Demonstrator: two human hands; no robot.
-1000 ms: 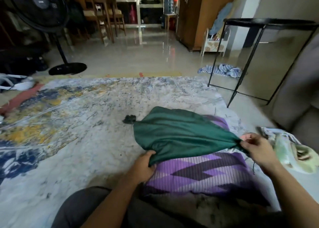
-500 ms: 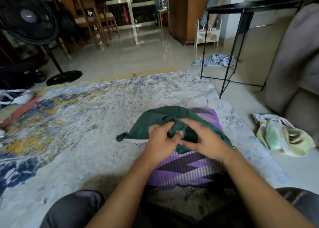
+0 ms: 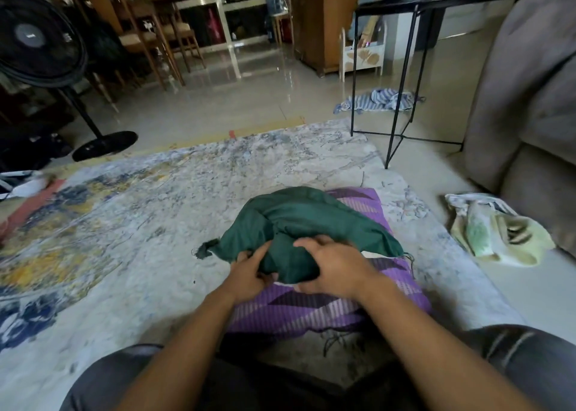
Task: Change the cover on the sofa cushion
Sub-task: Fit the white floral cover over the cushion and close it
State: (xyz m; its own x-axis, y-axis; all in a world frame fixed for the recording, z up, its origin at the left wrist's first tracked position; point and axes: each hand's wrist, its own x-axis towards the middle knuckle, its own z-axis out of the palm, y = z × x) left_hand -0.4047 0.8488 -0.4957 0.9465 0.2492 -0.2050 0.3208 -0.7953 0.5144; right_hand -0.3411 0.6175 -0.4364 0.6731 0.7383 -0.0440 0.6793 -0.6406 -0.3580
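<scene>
Two bare hands bunch a dark green cover on top of a purple patterned cushion that lies flat on a pale, marbled rug in front of a seated person. Left hand, its grip clenched, pinches the near edge of the green fabric from below, while right hand presses down with its grip closed over a gathered fold of the same cloth. One frayed corner of the cover trails off the cushion's left side onto the rug. Dark-trousered knees frame the bottom of the view. Just off the rug's right edge, a crumpled cream and green cloth rests on the tiled floor beside the base of a grey sofa. Beyond the rug's far right corner stands a black metal-framed side table, with a blue striped cloth heaped on the floor beneath it. At far left, a black pedestal fan stands on the tiles, with wooden chairs behind it.
</scene>
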